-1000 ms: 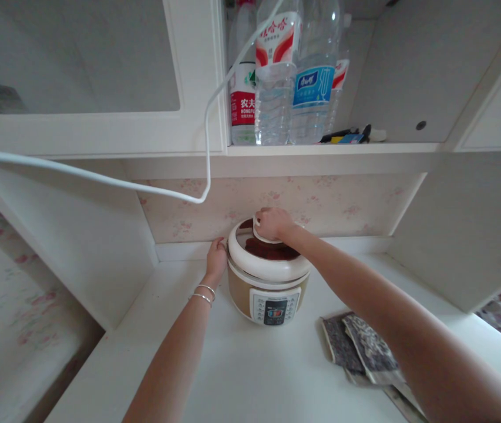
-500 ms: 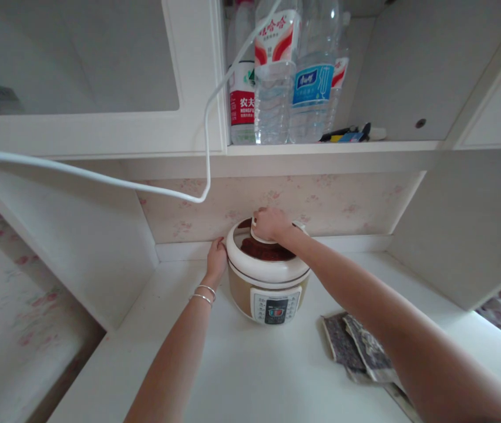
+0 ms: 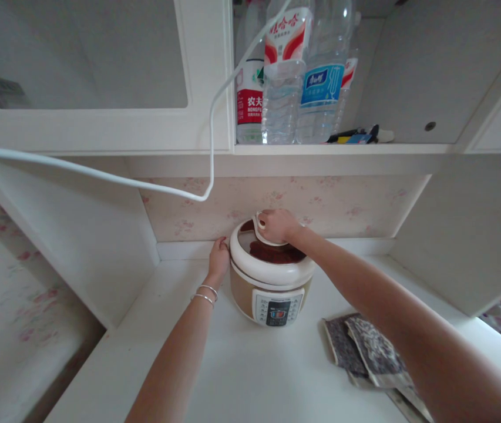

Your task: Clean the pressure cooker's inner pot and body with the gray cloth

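A white and tan rice cooker [image 3: 242, 288] with a control panel on its front stands on the white counter. Its lid [image 3: 272, 275] has a thick white rim and a dark brown see-through centre. My right hand [image 3: 279, 226] is closed around the white lid handle [image 3: 257, 222]. The lid rests over the pot, sitting slightly askew to the right. Against the cooker's left side, my left hand [image 3: 219, 258] lies with fingers stretched along it, some of them hidden. Two thin bangles [image 3: 206, 294] circle the left wrist.
Overhead, an open cabinet shelf [image 3: 342, 149] holds several plastic bottles [image 3: 283, 100] and small items [image 3: 360, 136]. A white cable [image 3: 162, 189] hangs across the view. Grey patterned cloths [image 3: 373, 349] lie under my right forearm. Side panels [image 3: 461, 235] flank the counter [image 3: 250, 376].
The lid has shifted slightly right relative to the cooker body, with my right hand on its handle. My left hand stays at the cooker's side. The view has moved a little.
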The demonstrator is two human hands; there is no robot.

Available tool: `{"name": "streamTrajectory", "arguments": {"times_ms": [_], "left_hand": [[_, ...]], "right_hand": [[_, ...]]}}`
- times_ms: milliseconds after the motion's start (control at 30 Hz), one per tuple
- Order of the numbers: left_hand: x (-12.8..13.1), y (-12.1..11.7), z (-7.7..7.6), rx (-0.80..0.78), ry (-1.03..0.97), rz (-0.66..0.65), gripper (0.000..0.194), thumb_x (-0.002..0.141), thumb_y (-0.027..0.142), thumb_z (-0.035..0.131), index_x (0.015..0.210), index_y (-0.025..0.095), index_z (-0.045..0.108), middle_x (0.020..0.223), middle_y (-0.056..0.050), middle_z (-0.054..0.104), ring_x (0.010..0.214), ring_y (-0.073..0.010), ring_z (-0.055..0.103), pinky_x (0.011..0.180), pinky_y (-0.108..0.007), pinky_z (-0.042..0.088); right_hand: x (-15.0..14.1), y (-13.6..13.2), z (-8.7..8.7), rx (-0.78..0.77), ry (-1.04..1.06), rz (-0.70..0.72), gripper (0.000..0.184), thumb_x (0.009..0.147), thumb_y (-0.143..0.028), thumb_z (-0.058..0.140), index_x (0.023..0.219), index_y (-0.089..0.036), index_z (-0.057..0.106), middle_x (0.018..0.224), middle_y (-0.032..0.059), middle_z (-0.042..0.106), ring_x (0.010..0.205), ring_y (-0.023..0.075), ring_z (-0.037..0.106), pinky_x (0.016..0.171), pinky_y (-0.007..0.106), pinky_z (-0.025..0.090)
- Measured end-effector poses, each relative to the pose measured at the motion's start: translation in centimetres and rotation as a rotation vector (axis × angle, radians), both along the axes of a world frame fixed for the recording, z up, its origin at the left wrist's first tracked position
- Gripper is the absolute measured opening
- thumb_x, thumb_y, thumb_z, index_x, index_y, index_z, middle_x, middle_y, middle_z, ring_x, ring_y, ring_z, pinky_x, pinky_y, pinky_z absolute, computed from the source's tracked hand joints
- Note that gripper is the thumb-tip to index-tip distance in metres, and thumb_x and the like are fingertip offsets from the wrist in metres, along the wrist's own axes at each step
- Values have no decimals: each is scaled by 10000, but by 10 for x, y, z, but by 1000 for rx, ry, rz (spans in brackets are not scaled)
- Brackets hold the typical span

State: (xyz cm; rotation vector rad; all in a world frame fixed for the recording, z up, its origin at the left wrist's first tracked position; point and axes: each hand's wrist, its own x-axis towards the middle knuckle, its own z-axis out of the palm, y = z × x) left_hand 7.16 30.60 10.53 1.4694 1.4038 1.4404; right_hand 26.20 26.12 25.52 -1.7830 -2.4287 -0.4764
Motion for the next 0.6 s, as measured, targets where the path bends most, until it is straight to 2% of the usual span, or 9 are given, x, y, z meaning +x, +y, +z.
{"name": "streamTrajectory", "arguments": {"times_ms": [100, 300, 600], "left_hand": [[1, -2, 4, -13, 11, 36, 390, 851, 234, 371, 1159, 137, 590, 1181, -127, 629, 1113, -223, 561, 988, -338, 387], [2, -5, 6, -7, -6, 23, 401, 863, 236, 352, 1166, 111, 583, 1196, -147, 616, 1124, -228, 551, 994, -345, 383], [2, -1, 1, 23, -8, 29, 382, 861, 247, 366, 1137, 130, 602, 1185, -128, 632, 1121, -223, 560, 999, -351, 385]], "right_hand": [[-1, -3, -1, 14, -8, 10, 400, 901, -383, 353, 1133, -199, 623, 1197, 123, 624, 1043, 286, 597, 864, 370, 444], [-3, 6, 1, -15, -2, -8, 369, 867, -352, 400, 1095, -201, 649, 1180, 120, 634, 1048, 290, 596, 856, 373, 454], [-6, 9, 0, -22, 26, -52, 406, 868, -380, 394, 1123, -199, 652, 1194, 142, 625, 1060, 306, 592, 865, 394, 461]]}}
